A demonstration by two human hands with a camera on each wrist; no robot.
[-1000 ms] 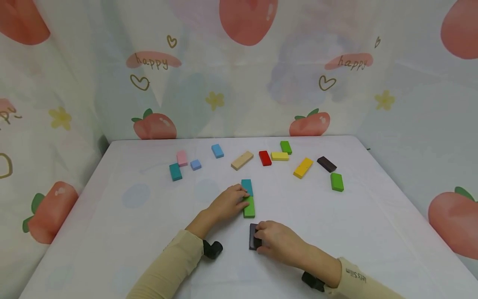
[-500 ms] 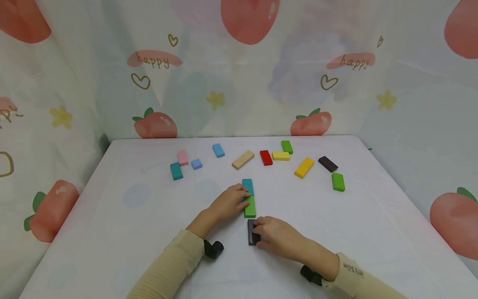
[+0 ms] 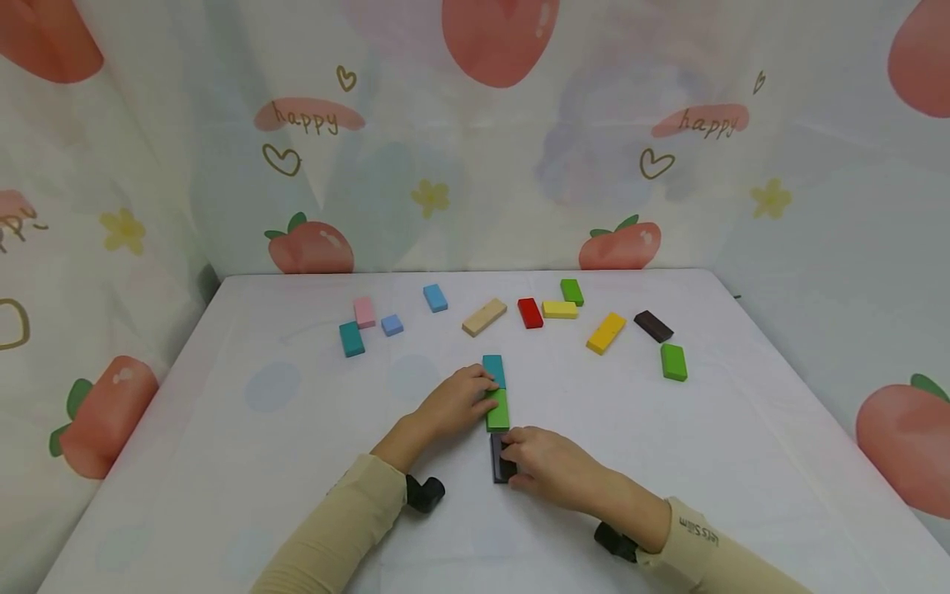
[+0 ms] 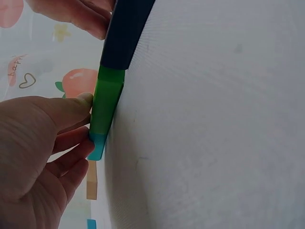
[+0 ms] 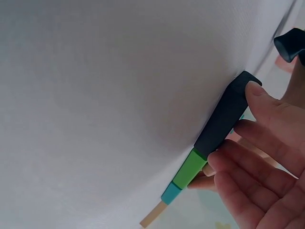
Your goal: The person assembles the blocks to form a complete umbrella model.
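Black block (image 3: 496,460) on the counter (image 3: 742,462), nearest the person in a line of 3 — long axis pointing away from them, approx straight. R hand (image 3: 552,466) comes in from the right, pinching it w/ bent fingers, thumb by the near end, fingertips toward the far end. Just beyond: green block (image 3: 500,417), same direction, end to end w/ black; can't tell if they touch or sit a hair apart. Then teal block (image 3: 493,363), abutting green's far end, long axis on the same line.

L hand (image 3: 458,400) reaches in from the left — palm down, fingers relaxed & a bit apart, thumb tip on green, fingertips at teal. Both wrists low over the counter, forearms angled in, sleeves (image 3: 334,528) cut off at the bottom edge.

Hidden/unclear: R fingers cover black's right side; L fingers hide part of green & teal's near left corner. L wrist view crops black at the top; R wrist view crops the R hand at the right.

Farther back, well apart from the line: tan block (image 3: 485,318) lying diagonally, red block (image 3: 530,313) beside yellow block (image 3: 560,310), plus other blocks to either side. Behind: printed backdrop (image 3: 482,165).
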